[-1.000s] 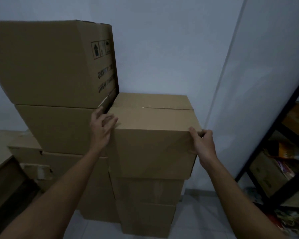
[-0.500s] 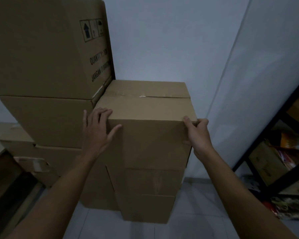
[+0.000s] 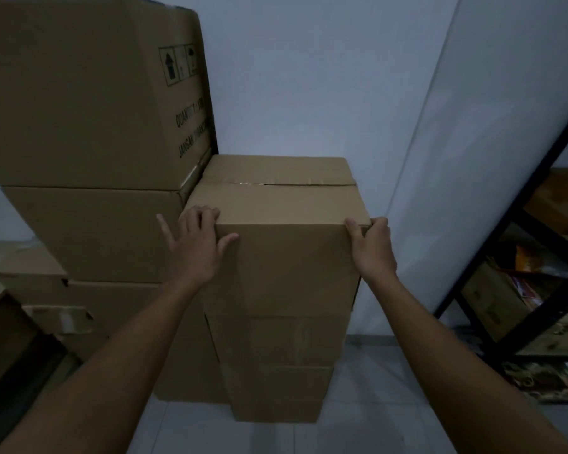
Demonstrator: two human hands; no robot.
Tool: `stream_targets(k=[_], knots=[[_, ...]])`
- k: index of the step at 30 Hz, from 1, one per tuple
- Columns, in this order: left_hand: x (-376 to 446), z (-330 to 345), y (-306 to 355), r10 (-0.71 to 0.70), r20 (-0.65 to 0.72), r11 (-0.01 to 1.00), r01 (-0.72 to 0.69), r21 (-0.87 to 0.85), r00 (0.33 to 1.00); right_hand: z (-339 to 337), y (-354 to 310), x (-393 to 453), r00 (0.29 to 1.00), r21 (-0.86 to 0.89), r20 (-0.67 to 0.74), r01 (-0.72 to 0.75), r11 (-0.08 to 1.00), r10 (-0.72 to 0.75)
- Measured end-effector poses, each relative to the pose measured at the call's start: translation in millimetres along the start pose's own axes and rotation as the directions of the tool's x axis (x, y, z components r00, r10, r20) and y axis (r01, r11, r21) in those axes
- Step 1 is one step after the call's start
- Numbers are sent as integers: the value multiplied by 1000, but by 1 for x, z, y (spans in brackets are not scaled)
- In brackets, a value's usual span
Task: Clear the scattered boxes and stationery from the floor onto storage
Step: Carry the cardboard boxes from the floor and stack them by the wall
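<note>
Standing against the wall [image 3: 309,77]: stacked boxes. Pressing the top box [image 3: 276,204]: left hand [image 3: 195,244], fingers spread; right hand [image 3: 373,247] gripping its corner. Left of it, "JANGAN" box [image 3: 89,93].

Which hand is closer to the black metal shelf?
Right. The right hand grips the box's corner on the side facing the shelf; the left hand rests on the far corner.

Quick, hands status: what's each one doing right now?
Left hand: open, fingers spread flat against the top box at its left front corner.
Right hand: fingers curled round the same box's right front corner, gripping it.
</note>
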State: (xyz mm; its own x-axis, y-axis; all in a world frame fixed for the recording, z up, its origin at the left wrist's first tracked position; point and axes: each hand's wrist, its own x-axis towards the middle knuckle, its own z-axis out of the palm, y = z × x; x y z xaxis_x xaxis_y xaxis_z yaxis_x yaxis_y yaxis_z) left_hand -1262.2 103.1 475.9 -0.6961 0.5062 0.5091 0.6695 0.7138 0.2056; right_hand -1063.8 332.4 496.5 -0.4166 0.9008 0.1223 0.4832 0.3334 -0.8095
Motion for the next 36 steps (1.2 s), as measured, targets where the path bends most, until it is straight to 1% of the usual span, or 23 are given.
stream_targets(k=[2, 3, 5, 6, 9, 10, 12, 14, 16, 19, 21, 25, 29, 32, 36], knots=[[-3, -15, 11, -5, 35, 999, 4, 40, 999, -1, -12, -12, 996, -112, -87, -2, 994, -8], [-5, -21, 16, 0, 44, 999, -2, 40, 999, -3, -16, -18, 989, -145, -142, 25, 989, -46], [-12, -29, 24, 11, 15, 1000, -11, 8, 1000, -9, -21, -32, 955, -204, -235, 132, 970, -179], [-18, -32, 29, 15, -19, 1000, -15, -14, 1000, -13, -19, -40, 938, -206, -257, 181, 962, -232], [-45, -40, 48, 82, -130, 991, -94, -96, 988, -29, 3, -69, 927, -119, -251, 255, 960, -277], [-57, -41, 55, 107, -138, 982, -127, -140, 985, -34, 17, -80, 931, -102, -230, 266, 959, -283], [-86, -37, 65, 163, -72, 952, -176, -250, 984, -47, 49, -103, 947, -73, -171, 264, 962, -272], [-121, -27, 74, 232, 60, 898, -189, -398, 971, -61, 87, -129, 968, -53, -114, 218, 974, -223], [-162, -20, 88, 304, 179, 837, -173, -519, 936, -79, 129, -157, 983, -43, -78, 162, 986, -165], [-222, -9, 118, 336, 326, 822, -106, -560, 884, -117, 195, -202, 995, -73, -57, 74, 995, -78], [-256, -3, 140, 365, 389, 828, -104, -551, 846, -149, 237, -235, 998, -118, -66, -15, 993, 7], [-321, -2, 206, 441, 456, 806, -118, -580, 773, -229, 313, -321, 977, -128, -108, -199, 972, 186], [-401, -16, 290, 502, 482, 753, -89, -651, 719, -314, 386, -416, 937, -125, -167, -330, 936, 308], [-466, -18, 342, 543, 526, 731, -61, -679, 655, -370, 431, -489, 881, -92, -225, -445, 891, 417], [-537, -31, 398, 596, 578, 734, -86, -674, 557, -427, 481, -560, 805, -53, -244, -568, 821, 541]])
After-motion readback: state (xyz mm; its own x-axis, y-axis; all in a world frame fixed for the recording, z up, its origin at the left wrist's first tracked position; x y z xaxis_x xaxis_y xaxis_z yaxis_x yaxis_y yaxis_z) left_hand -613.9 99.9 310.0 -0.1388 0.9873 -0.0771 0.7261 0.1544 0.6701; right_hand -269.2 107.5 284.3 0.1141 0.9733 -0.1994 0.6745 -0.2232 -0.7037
